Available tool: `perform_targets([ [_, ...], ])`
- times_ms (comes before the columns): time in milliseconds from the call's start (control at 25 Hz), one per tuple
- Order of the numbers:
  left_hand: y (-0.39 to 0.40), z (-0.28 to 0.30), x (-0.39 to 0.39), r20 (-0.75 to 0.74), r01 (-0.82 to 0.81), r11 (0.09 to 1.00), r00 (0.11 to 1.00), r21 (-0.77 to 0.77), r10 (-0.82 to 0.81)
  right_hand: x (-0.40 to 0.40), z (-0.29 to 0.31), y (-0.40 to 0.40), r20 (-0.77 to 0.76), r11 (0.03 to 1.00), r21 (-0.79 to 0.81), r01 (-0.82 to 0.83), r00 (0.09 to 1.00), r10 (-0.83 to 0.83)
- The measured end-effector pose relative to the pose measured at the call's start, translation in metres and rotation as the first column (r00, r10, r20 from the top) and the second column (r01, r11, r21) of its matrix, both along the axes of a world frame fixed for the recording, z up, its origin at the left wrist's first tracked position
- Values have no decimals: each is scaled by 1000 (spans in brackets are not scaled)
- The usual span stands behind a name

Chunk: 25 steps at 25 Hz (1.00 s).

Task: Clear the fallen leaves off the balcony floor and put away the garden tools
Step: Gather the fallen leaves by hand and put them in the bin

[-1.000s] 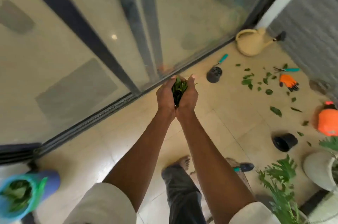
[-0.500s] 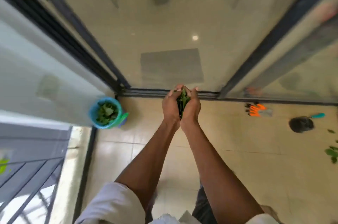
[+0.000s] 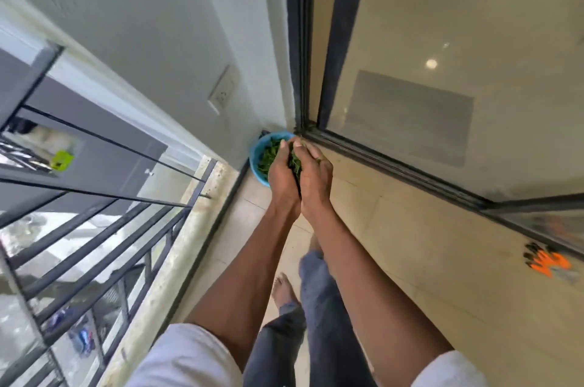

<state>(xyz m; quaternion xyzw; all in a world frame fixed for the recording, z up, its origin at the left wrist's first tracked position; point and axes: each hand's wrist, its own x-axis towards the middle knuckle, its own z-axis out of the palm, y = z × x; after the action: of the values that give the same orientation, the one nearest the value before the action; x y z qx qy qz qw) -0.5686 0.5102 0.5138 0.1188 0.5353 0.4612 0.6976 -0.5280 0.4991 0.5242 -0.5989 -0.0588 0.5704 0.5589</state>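
Note:
My left hand (image 3: pixel 282 177) and my right hand (image 3: pixel 316 176) are pressed together, cupped round a bunch of green leaves (image 3: pixel 296 163) that shows in the gap between them. Both hands are held over a blue bucket (image 3: pixel 256 152) in the corner of the balcony, where the white wall meets the sliding glass door. More green leaves (image 3: pixel 267 156) lie inside the bucket. My hands hide the bucket's right side.
An orange and black garden glove (image 3: pixel 548 261) lies on the tiled floor by the door track at the right. A metal railing (image 3: pixel 104 247) with a stone kerb runs along the left. My bare foot (image 3: pixel 284 290) is on the tiles below.
My view has swung left and I have stepped toward the corner. My hands, still holding the leaves, have come from beside the bucket to over it.

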Motion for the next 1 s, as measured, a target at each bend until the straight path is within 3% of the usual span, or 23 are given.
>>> perform_targets([
  [120,47,-47,-12,92,-65,996,993,-60,70,-9,-52,48,21,998,45,-49,999,48],
  [160,65,-75,-15,50,-82,994,995,-69,86,-11,-77,66,8,998,39,-45,999,44],
  [280,118,-179,-24,-46,-96,979,995,-180,89,-14,-193,119,-55,994,-113,-4,998,-2],
  [400,154,-291,-47,-112,-64,928,993,-366,25,-11,-336,154,-200,941,-285,-183,971,128],
  [480,164,-340,-67,-122,10,920,991,-392,-63,2,-390,164,-341,880,-374,-292,926,163],
  [560,170,-342,-78,-91,15,921,994,-389,-54,12,-388,173,-435,879,-373,-297,893,117],
  [640,170,-327,-80,-99,-55,899,995,-434,14,20,-372,174,-416,887,-400,-232,908,50],
  [800,164,-257,-71,-117,-50,884,993,-464,-6,19,-300,163,-432,903,-382,-194,902,11],
  [1000,126,-152,-56,-192,7,923,977,-386,-87,15,-183,123,-231,927,-325,-187,966,114],
])
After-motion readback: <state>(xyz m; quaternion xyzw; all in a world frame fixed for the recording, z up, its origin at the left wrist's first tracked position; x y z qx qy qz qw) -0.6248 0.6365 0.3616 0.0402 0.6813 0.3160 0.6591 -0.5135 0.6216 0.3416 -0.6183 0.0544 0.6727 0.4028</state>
